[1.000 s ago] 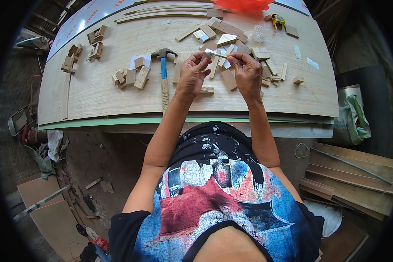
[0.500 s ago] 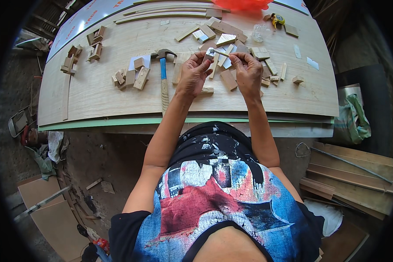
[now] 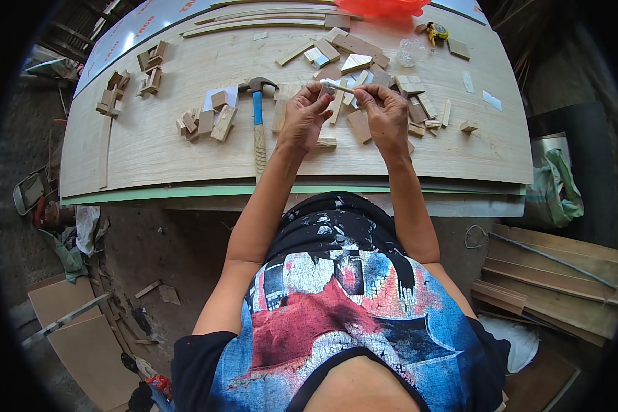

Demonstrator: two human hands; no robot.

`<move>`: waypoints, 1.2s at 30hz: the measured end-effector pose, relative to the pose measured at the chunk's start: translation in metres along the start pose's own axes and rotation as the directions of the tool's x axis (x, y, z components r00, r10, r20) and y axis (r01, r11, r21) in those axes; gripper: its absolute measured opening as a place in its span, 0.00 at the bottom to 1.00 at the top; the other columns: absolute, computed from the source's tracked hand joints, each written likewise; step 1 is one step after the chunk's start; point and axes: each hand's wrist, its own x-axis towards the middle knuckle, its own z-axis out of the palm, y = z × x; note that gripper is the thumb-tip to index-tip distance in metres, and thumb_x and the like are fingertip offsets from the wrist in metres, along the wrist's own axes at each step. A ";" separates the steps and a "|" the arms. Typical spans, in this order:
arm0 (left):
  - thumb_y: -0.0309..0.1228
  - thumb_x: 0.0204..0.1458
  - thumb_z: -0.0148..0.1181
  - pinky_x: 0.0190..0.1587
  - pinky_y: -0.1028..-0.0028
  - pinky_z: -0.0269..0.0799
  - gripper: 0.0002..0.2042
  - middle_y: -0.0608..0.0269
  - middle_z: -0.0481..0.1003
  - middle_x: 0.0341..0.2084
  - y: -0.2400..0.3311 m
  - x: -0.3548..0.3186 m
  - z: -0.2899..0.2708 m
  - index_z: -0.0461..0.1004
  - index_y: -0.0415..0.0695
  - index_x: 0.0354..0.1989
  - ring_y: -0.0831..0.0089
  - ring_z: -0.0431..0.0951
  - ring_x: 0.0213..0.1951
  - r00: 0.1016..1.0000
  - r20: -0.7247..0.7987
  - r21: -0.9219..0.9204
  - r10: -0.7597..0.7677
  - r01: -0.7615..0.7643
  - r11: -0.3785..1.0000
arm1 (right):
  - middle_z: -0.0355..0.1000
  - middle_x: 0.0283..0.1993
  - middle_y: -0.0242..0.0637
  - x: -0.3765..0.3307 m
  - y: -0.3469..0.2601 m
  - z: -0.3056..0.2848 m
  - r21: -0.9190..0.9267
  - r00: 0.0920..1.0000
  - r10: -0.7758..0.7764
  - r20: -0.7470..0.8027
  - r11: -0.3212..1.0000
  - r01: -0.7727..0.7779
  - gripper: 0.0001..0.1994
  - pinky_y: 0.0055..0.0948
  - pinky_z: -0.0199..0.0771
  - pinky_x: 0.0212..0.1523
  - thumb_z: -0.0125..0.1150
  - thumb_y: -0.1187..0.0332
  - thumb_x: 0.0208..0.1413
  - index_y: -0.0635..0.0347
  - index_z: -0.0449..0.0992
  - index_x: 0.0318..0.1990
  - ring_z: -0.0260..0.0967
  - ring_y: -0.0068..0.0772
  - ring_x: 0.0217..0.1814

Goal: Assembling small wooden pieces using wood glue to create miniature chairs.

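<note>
Between the thumb and fingers of my left hand is a small wooden block, partly hidden by the fingertips. My right hand pinches a thin, pale stick that points left. Its white-smeared tip rests at the top of the block, where white paste shows. Beneath and beyond both hands lies a loose pile of wooden offcuts. A claw hammer with a blue and tan handle lies just left of my left hand.
The wooden tabletop carries small joined block assemblies at the left and a cluster of blocks nearer the middle. Long strips, a red plastic bag, a clear crumpled cup and a tape measure lie farther back.
The stick has shifted left across the top of the block, and my right hand has moved slightly left with it. My left hand keeps its grip on the block.
</note>
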 end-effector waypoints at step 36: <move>0.28 0.46 0.57 0.37 0.75 0.62 0.11 0.70 0.72 0.32 0.002 0.004 0.000 0.67 0.47 0.40 0.80 0.68 0.37 0.998 0.056 -0.084 -0.031 0.035 0.996 | 0.70 0.23 0.31 0.004 0.006 -0.005 0.047 0.998 0.056 0.034 0.997 -0.057 0.06 0.15 0.64 0.28 0.55 0.73 0.49 0.66 0.75 0.31 0.64 0.16 0.26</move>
